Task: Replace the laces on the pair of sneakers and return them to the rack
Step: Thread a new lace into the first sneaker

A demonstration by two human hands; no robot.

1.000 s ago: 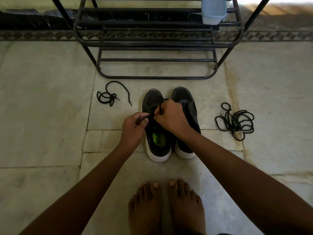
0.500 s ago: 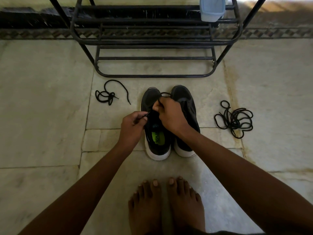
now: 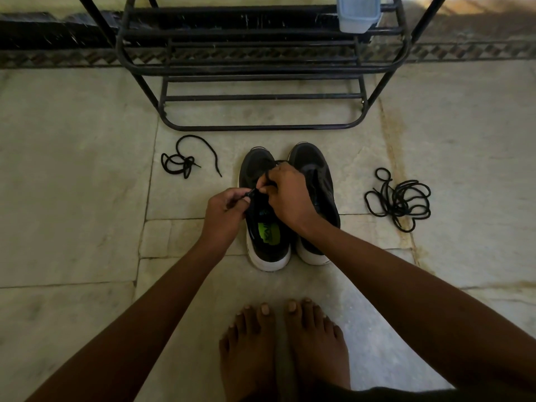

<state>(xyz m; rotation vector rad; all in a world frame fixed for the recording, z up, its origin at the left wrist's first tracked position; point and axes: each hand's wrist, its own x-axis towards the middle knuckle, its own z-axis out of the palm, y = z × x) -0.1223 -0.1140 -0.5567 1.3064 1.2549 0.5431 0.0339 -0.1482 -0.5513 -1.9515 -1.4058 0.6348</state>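
Two black sneakers with white soles stand side by side on the stone floor, toes towards the rack. The left sneaker (image 3: 266, 239) shows a green insole label; the right sneaker (image 3: 314, 169) is partly under my right arm. My left hand (image 3: 224, 211) pinches a black lace end at the left sneaker's eyelets. My right hand (image 3: 285, 192) grips the same lace over the shoe's tongue. A short black lace (image 3: 181, 163) lies left of the shoes. A tangled pile of black laces (image 3: 398, 198) lies to the right.
A black metal shoe rack (image 3: 261, 71) stands just beyond the sneakers against the wall, with a pale blue plastic container (image 3: 358, 13) on an upper shelf. My bare feet (image 3: 284, 343) are on the floor right behind the shoes.
Both hands stayed on the left sneaker's lace. My right hand shifted a little towards the toe and my left hand keeps pinching the lace end beside it.
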